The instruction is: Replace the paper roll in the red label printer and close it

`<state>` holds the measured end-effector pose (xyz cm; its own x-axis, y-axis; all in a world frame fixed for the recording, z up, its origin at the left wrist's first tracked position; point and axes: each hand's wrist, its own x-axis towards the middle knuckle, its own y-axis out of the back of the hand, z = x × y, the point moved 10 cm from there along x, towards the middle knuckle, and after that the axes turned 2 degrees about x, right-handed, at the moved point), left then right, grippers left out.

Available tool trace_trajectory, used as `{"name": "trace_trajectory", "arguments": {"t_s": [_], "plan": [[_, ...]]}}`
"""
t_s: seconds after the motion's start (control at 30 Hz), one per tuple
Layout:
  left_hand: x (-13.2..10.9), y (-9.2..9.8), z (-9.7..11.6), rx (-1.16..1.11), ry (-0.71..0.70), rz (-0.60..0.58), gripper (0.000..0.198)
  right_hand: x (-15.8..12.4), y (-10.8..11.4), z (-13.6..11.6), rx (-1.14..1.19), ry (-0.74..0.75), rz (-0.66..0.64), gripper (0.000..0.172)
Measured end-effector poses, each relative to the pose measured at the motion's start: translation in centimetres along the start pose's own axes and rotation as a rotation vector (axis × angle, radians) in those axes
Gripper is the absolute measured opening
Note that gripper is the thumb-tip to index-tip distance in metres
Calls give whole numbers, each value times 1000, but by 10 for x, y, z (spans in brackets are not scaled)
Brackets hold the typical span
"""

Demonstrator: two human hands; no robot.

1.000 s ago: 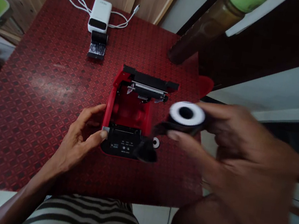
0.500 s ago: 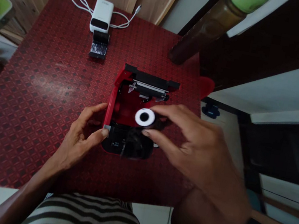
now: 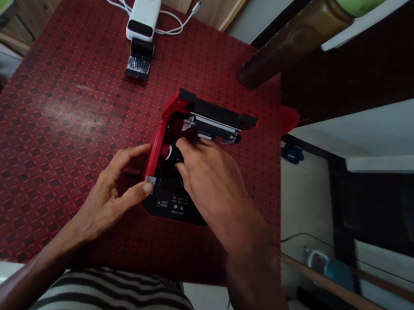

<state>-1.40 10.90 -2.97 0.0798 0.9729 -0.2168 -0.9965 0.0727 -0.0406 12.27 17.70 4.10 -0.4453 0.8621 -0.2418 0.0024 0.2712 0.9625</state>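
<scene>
A red and black label printer (image 3: 157, 144) sits on the table with its lid raised. My left hand (image 3: 113, 192) steadies it, thumb on the front left corner and fingers along the left side. Inside the bay, my right hand (image 3: 215, 177) is closed around a dark roll (image 3: 175, 155) with a white core end. The core end lies close to the inner left wall; I cannot tell whether it is seated. My right hand covers most of the roll and the bay. Buttons and white print show on the printer's front panel (image 3: 172, 205).
The red patterned table (image 3: 57, 124) bears a white power bank (image 3: 144, 15) with a white cable (image 3: 177, 23). Against it lies a small dark roll (image 3: 142, 49) with a strip pulled out. A brown pole-like object (image 3: 288, 47) with a green top stands at the back right.
My right hand has moved left and down into the printer's bay with the roll. The roll's white end now faces the left wall. My left hand keeps its hold.
</scene>
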Motion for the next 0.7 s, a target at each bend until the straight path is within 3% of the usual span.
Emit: {"name": "trace_trajectory", "arguments": {"t_s": [0.13,0.4,0.53,0.7], "plan": [[0,0,-2,15,8,-2,65,12,-12,5,33,-39,-114,30],[1,1,-2,46,-9,9,63,8,-13,9,153,-28,-42,35],[1,1,-2,49,-3,0,64,-14,7,10,282,114,135,46],[0,4,0,51,9,2,64,-41,18,3,374,360,186,41]]}}
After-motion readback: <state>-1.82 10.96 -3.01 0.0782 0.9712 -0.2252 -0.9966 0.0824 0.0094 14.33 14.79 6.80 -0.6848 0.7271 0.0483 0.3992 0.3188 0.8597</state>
